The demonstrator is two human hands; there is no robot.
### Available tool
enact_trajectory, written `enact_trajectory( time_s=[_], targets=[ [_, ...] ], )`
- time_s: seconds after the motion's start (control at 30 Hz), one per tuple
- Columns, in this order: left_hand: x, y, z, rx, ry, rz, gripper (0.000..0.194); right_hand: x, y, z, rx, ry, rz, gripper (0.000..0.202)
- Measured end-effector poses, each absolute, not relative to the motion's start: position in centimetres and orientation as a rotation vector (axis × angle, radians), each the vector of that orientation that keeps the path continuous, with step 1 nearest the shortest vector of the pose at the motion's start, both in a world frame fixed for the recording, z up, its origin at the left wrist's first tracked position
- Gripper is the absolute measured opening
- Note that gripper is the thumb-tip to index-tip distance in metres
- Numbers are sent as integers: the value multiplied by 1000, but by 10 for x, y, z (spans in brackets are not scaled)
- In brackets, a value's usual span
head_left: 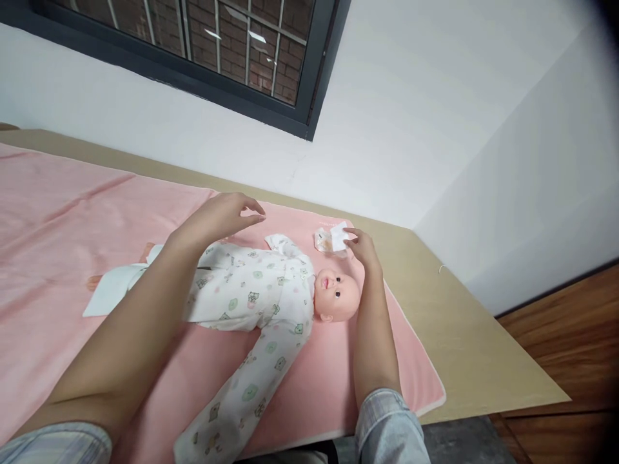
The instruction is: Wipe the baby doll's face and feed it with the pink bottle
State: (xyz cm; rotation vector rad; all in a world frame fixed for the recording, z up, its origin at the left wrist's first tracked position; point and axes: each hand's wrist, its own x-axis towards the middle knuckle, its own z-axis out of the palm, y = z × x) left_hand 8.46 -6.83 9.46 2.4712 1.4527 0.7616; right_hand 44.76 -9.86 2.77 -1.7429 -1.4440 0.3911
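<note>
A baby doll [337, 295] lies on its back on a pink blanket [203, 370], its head toward the right. It wears a white patterned garment [251, 283] with one long sleeve stretched toward the near edge. My right hand [362, 247] pinches a small white piece [339, 236] above the doll's head, beside a small clear packet [323, 241]. Over the doll's upper body, near its far sleeve, my left hand [227, 216] hovers with fingers apart and nothing in them. A white cloth or diaper [109, 290] lies around the doll's legs, partly hidden by my left forearm.
The blanket covers much of a tan table [464, 341]. Behind the table stands a white wall with a dark-framed, barred window [309, 116]. A small pale hook-shaped item [442, 267] is at the table's right edge, and wooden panels [570, 328] stand at the right.
</note>
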Motion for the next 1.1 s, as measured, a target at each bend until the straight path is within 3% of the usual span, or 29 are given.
enact_trajectory(
  time_s=[0.23, 0.4, 0.73, 1.0, 1.1],
  targets=[
    [80, -63, 95, 2469, 1497, 743, 33, 451, -81, -6, -1572, -1305, 685, 69],
    [70, -56, 95, 2412, 1627, 732, 32, 463, -80, -17, -1572, -1224, 761, 67],
    [58, -34, 81, 2296, 1770, 832, 44, 475, -82, -23, -1683, -1029, 317, 46],
    [36, -15, 65, 2114, 1968, 887, 74, 486, -94, -49, -1845, -927, -192, 40],
    [29, -6, 56, 2109, 1949, 812, 86, 487, -95, -64, -1965, -920, -143, 43]
  ],
)
